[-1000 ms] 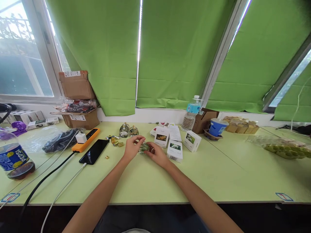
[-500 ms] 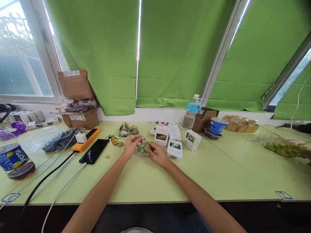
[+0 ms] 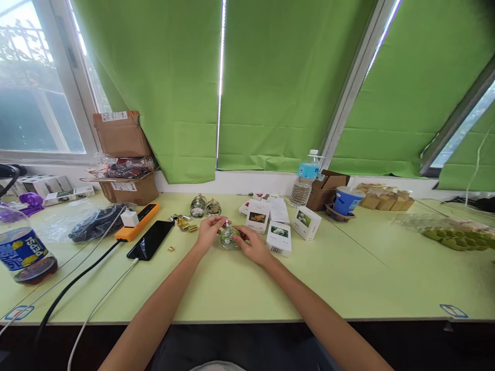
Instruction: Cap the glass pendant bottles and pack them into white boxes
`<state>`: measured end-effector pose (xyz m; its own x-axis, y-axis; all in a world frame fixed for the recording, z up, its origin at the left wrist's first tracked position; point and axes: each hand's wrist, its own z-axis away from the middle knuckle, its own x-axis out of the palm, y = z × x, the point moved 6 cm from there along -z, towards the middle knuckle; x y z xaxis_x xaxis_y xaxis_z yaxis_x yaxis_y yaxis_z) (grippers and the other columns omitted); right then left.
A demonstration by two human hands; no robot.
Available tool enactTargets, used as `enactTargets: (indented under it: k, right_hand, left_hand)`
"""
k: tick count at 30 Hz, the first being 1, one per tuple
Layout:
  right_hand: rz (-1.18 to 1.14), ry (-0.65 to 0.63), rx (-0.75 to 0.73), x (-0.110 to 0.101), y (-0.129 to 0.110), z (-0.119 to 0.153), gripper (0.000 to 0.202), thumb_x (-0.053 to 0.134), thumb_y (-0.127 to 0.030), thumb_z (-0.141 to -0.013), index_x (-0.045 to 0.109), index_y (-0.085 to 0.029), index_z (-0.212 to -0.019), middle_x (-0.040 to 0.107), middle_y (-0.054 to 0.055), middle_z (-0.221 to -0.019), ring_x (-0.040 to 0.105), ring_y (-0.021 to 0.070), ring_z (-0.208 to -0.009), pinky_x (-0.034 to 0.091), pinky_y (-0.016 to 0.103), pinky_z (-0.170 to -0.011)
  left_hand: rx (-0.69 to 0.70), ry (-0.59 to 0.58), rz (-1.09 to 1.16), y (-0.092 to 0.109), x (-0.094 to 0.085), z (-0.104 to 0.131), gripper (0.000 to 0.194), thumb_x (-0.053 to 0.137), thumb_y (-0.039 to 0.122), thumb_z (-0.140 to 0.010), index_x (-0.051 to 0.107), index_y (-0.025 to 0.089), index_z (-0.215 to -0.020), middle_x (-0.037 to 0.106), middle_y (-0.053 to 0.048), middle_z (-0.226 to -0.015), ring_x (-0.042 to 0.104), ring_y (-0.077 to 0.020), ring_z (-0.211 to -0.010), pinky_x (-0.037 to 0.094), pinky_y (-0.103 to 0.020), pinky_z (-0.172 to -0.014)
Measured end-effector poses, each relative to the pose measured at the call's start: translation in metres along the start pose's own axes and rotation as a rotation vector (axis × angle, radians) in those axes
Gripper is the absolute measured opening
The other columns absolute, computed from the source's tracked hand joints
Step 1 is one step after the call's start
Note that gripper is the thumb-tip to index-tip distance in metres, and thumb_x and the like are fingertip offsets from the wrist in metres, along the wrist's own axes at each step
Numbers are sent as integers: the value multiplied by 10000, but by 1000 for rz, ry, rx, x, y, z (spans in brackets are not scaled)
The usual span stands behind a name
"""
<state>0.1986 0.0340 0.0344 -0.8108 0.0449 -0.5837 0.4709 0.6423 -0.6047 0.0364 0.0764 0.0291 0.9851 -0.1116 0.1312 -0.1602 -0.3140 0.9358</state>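
A small round perfume bottle (image 3: 229, 239) of clear glass with a green label stands in front of me between both hands. My right hand (image 3: 253, 244) is closed on its right side, thumb toward the front. At the bottle's neck, the fingers of my left hand (image 3: 209, 232) are pinched together around the top; the exact part they grip is too small to make out. Two ornate perfume bottles (image 3: 198, 206) sit behind my left hand. Several gold caps (image 3: 185, 224) lie left of it, with a small gold ring (image 3: 170, 249) closer to me.
White boxes with flower pictures (image 3: 279, 237) and a leaflet (image 3: 278, 210) are behind my right hand. Farther right stand a water bottle (image 3: 303, 186) and a blue cup (image 3: 345, 201). A phone (image 3: 150, 240), an orange power strip (image 3: 145, 216) and a Pepsi bottle (image 3: 27, 253) occupy the left.
The bottle has turned slightly, so more of its label faces me. Both hands have stayed on it in nearly the same place.
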Motion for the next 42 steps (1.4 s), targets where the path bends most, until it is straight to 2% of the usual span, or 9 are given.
enactTargets:
  k: [8,14,17,20,25,34,37,40,42]
  right_hand:
    - [-19,3,41,1,6,0,396,548,-434,-904,626,-195,-1210,671,84,-968,603,200,-816,501,334,-726]
    - [-79,-6,67,3,10,1,386,576,-434,-886,619,-197,-1187,659,73,-965,595,194,-835,504,329,-745]
    - [-137,-4,77,4,11,2,380,580,-426,-883,579,-194,-1185,635,62,-958,583,181,-835,502,317,-742]
    - [-144,-8,76,4,10,3,352,587,-426,-878,549,-203,-1147,597,37,-913,557,165,-794,493,302,-712]
    - [-146,-30,70,4,7,2,330,574,-431,-885,529,-211,-1126,556,12,-860,530,156,-754,473,289,-676]
    - [-137,-36,68,3,6,2,319,574,-411,-881,527,-217,-1131,552,17,-911,519,154,-772,467,294,-706]
    - [-147,-36,72,3,8,2,321,576,-411,-878,528,-220,-1131,549,16,-903,518,156,-769,465,294,-697]
    - [-153,-36,74,5,10,1,333,593,-418,-867,534,-220,-1128,550,13,-875,517,157,-748,464,293,-675]
    - [-158,-42,71,6,11,1,334,595,-420,-866,537,-220,-1127,560,16,-874,523,159,-747,468,296,-674]
  left_hand:
    - [78,-25,-64,5,-1,-1,387,718,508,-730,720,147,-869,753,-105,-873,660,-179,-701,486,-266,-567]
    - [132,-34,-104,11,1,3,321,707,455,-763,725,156,-879,754,-97,-878,676,-189,-724,534,-307,-660]
    - [218,-55,-156,18,5,7,258,682,412,-801,729,176,-896,751,-87,-913,690,-210,-827,545,-335,-753]
    - [353,-80,-298,27,11,13,211,634,369,-849,743,206,-928,743,-77,-954,679,-212,-886,534,-354,-813]
    - [525,-95,-484,38,16,20,187,587,303,-883,742,245,-970,734,-69,-944,661,-208,-891,520,-355,-815]
    - [661,-141,-636,40,18,21,174,539,225,-901,700,225,-967,728,-62,-924,662,-184,-869,508,-323,-804]
    - [675,-123,-669,42,18,22,157,533,219,-904,684,208,-944,728,-54,-909,651,-165,-807,504,-303,-757]
    - [633,-109,-679,42,19,24,141,532,243,-910,666,205,-935,719,-41,-879,623,-138,-716,489,-274,-679]
    - [592,-110,-671,41,20,26,145,525,261,-916,650,210,-966,712,-35,-890,626,-133,-724,475,-254,-635]
